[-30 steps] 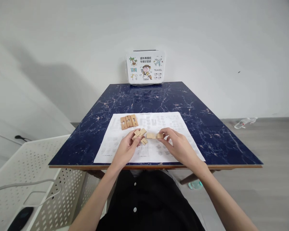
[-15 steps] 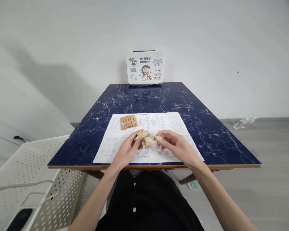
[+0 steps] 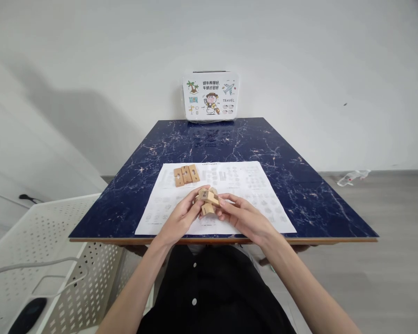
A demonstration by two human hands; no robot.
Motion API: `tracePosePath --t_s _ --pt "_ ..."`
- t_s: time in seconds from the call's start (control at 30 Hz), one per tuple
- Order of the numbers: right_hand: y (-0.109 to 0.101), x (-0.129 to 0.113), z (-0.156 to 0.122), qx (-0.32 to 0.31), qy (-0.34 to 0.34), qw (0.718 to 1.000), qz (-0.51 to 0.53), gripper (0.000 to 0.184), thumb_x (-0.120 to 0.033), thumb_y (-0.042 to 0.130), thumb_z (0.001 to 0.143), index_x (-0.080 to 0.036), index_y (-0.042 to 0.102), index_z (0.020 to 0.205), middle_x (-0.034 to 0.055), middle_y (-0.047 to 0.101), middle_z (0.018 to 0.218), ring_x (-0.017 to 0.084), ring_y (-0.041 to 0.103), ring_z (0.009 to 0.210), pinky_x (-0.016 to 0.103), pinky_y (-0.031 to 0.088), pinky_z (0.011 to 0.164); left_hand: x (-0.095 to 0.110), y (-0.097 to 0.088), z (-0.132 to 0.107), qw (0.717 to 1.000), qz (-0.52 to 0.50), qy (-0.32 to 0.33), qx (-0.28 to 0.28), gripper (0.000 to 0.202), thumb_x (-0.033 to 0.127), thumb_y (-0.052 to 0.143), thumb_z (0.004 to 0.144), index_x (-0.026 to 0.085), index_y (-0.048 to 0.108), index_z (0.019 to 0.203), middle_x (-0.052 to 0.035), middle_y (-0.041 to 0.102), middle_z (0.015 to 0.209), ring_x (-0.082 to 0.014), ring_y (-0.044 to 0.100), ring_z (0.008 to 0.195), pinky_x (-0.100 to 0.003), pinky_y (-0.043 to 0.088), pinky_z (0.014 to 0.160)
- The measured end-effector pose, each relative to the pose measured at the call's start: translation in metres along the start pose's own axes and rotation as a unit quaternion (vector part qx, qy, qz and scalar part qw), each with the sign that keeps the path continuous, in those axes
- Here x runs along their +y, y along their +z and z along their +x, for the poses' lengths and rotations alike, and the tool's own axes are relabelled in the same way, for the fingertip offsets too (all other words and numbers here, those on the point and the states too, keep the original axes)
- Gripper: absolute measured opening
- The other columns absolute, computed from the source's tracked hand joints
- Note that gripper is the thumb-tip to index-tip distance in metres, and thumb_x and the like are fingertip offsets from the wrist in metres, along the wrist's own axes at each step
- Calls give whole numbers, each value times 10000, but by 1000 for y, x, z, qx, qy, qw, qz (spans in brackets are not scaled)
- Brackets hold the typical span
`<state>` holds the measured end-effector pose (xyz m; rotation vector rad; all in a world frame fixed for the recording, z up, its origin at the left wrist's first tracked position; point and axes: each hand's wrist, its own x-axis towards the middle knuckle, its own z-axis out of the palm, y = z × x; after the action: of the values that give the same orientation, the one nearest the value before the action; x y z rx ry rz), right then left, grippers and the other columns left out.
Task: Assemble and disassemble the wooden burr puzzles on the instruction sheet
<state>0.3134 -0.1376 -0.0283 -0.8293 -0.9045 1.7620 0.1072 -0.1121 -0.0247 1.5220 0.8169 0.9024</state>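
Note:
Between my two hands is a cluster of light wooden puzzle blocks (image 3: 209, 196), held just above a printed sheet (image 3: 174, 218). One block face carries a dark mark like a Z. My left hand (image 3: 184, 211) grips the cluster from the left, thumb and fingers closed on it. From the right, my right hand (image 3: 243, 214) pinches the cluster's right side between thumb and fingers. The fingers hide parts of the blocks, so how they interlock is unclear. Farther back on the sheet, several notched wooden pieces (image 3: 186, 176) lie side by side.
A white case with cartoon prints (image 3: 211, 97) stands at the back of the blue marbled table (image 3: 216, 139), against the wall. At the left is a white perforated basket or rack (image 3: 69, 218) with a cable and a black object (image 3: 28, 316). A clear plastic item (image 3: 353, 177) lies on the floor.
My right hand has moved left, bringing its block against the cluster in my left hand. The cluster has turned, and the marked face now shows. The notched pieces stay put.

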Motion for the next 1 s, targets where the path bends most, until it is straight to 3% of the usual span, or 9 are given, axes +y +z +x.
tracePosePath --t_s 0.2,0.3,0.4,0.5,0.6,0.7,0.87,1.0 --pt "4 8 -2 13 -7 998 60 329 -408 887 841 -172 724 1000 -10 676 798 95 627 728 240 549 811 -2 -3 -4 999 -32 -6 -39 554 432 529 1069 319 459 1606 -88 665 1341 -251 651 1121 -361 531 945" --pt "6 10 -2 34 -1 996 83 318 -406 895 833 -169 745 983 -2 680 812 99 627 720 239 561 788 -2 -1 -5 993 -87 3 -79 757 339 673 983 331 337 1662 -94 596 1479 -280 625 1251 -387 533 1014" --pt "8 12 -2 39 2 995 89 326 -408 905 820 -176 753 991 7 701 835 110 649 752 247 568 821 1 4 -6 996 -69 9 -64 919 267 797 891 324 307 1666 -103 548 1551 -296 577 1361 -414 499 1122" --pt "11 11 -5 50 -16 997 54 366 -445 894 823 -209 735 1054 15 749 879 145 694 834 297 561 913 4 12 -6 1000 -4 3 -4 862 288 837 861 298 413 1611 -99 611 1492 -294 622 1324 -415 529 1112" --pt "16 7 -11 59 -30 998 -3 371 -497 843 861 -236 731 1101 33 783 970 199 722 947 359 543 979 7 16 -7 995 90 22 47 813 347 863 827 284 499 1551 -88 691 1381 -297 695 1209 -375 618 963" --pt "19 0 -18 28 -49 998 -34 356 -527 756 930 -242 762 1143 61 782 1109 242 712 1087 395 526 1041 13 17 -7 976 197 53 78 786 387 871 810 275 545 1516 -75 738 1293 -281 739 1095 -334 649 839" --pt "20 -9 -24 -45 -73 995 -55 402 -544 676 990 -231 763 1228 89 763 1215 270 689 1177 441 495 1109 22 18 -6 931 330 132 79 698 306 837 839 288 571 1484 -51 752 1279 -238 753 1037 -318 641 877" --pt "23 -8 -23 -11 -77 992 -97 442 -557 713 960 -209 751 1229 90 781 1160 271 706 1137 435 504 1100 22 21 -5 910 367 179 69 664 212 795 844 292 575 1466 -38 732 1338 -206 756 1023 -287 635 877"
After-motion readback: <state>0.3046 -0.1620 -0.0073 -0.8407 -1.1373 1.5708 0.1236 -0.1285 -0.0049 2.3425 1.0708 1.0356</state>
